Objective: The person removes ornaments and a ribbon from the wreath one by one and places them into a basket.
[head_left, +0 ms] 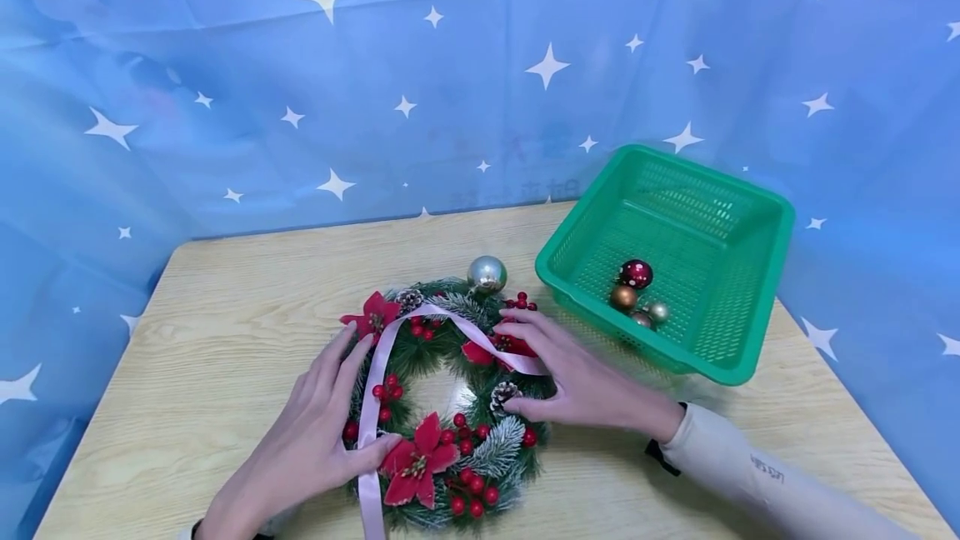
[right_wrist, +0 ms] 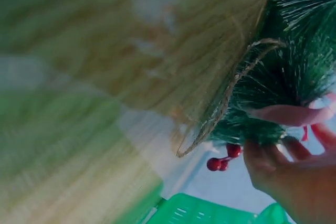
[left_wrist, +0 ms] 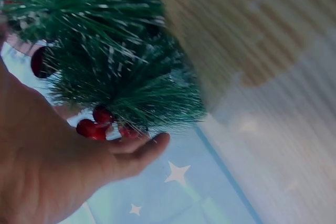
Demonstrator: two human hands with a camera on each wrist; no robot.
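A Christmas wreath (head_left: 492, 461) of green needles with red poinsettias, berries and pinecones lies on the table. A pale pink ribbon (head_left: 371, 407) runs over its left side and across its top. On the wreath's left side rests my left hand (head_left: 315, 415), fingers spread near the upper poinsettia (head_left: 375, 317), thumb by the ribbon and the lower poinsettia (head_left: 420, 463). My right hand (head_left: 573, 373) reaches over the right side, thumb at a pinecone (head_left: 504, 396), fingers beside the ribbon's end. A silver ball ornament (head_left: 487, 274) sits at the wreath's top edge.
A green plastic basket (head_left: 772, 273) stands right of the wreath, holding a dark red dotted ball (head_left: 636, 274), a copper ball (head_left: 623, 297) and small pale balls (head_left: 657, 312). Behind the wooden table (head_left: 225, 340) hangs a blue cloth (head_left: 450, 48) with white stars. In the right wrist view a twine loop (right_wrist: 226, 98) hangs at the wreath's edge.
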